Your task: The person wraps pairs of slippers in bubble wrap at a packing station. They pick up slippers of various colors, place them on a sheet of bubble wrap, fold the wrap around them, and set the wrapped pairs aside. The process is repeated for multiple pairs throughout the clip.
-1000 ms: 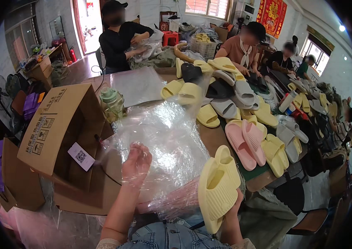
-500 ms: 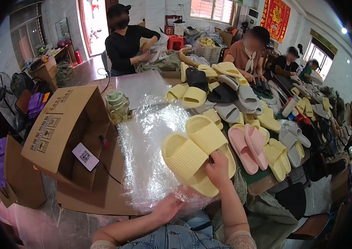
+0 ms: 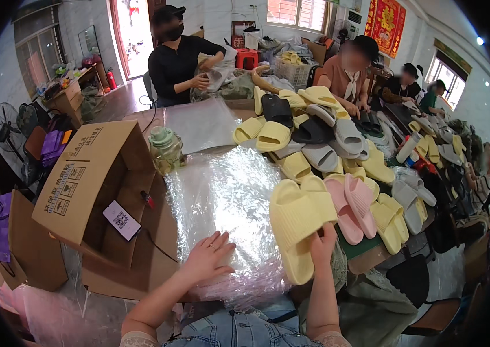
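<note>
My right hand grips a pair of pale yellow slide sandals, raised beside the pile with the ribbed straps showing. Part of my right hand is hidden behind the straps. My left hand rests with fingers spread on a stack of clear plastic bags that shines in the light. Just right of the held pair lie pink slides, and behind them is a heap of yellow, grey and black slides.
Left of the bags an open cardboard box stands on its side, with a white card against it. A glass jar stands behind. Across the table, one co-worker handles plastic and another handles dark slides.
The yellow slides have moved right and turned more upright in my right hand. My left hand has come forward from the near edge onto the plastic bags and spread its fingers.
</note>
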`<state>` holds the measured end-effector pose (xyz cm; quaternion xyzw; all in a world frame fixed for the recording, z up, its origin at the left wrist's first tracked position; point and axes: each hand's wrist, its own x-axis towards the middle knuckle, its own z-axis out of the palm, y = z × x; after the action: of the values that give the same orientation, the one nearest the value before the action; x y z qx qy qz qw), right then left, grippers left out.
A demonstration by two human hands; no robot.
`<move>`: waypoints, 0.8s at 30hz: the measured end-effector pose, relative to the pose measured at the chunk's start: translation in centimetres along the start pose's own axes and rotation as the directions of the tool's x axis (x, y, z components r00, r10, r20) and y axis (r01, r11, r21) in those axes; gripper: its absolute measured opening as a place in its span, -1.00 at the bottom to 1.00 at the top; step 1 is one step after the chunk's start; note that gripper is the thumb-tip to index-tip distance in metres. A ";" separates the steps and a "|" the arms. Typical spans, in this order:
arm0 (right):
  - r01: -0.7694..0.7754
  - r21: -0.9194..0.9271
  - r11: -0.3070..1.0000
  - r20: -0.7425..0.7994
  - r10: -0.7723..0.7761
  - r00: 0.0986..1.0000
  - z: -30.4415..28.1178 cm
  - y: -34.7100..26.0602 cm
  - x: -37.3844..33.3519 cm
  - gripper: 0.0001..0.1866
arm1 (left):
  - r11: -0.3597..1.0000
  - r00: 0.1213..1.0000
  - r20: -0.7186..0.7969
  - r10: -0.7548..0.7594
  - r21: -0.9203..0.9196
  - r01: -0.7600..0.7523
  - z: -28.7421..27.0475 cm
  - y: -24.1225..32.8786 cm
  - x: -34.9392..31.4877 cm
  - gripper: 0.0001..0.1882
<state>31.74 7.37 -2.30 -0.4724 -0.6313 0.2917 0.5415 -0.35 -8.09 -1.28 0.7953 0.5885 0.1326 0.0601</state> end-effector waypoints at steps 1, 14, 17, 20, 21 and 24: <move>-0.039 0.065 0.997 -0.022 0.040 0.999 -0.9 -0.4 -0.6 -0.81 | 0.998 0.997 -0.043 -0.057 0.015 0.057 0.6 1.1 0.5 -0.27; 0.120 0.092 0.988 0.484 -0.150 0.862 -6.2 -8.4 -6.9 -0.60 | 0.931 0.963 -0.202 -0.178 -0.352 0.098 2.4 2.6 5.1 -0.66; 0.229 -0.012 0.973 0.624 -0.171 0.762 -6.4 -7.3 -7.9 -0.63 | 0.886 0.936 -0.239 -0.257 -0.445 0.130 1.8 2.0 6.1 -0.80; 0.373 -0.122 0.920 0.645 -0.212 0.734 -5.8 -6.5 -8.4 -0.73 | 0.855 0.910 -0.234 -0.343 -0.479 0.199 -0.2 3.0 7.1 -0.84; 0.373 -0.175 0.911 0.651 -0.177 0.738 -5.9 -6.5 -8.3 -0.77 | 0.851 0.902 -0.254 -0.348 -0.489 0.191 -0.7 3.3 7.2 -0.84; 0.367 -0.315 0.875 0.629 -0.097 0.771 -5.7 -5.9 -8.5 -0.82 | 0.862 0.907 -0.289 -0.308 -0.488 0.137 -2.5 5.1 7.1 -0.80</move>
<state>35.31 -3.51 0.82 -0.3781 -0.8707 0.2109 0.2333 5.61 -3.06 3.41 0.6465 0.6306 0.4013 0.1528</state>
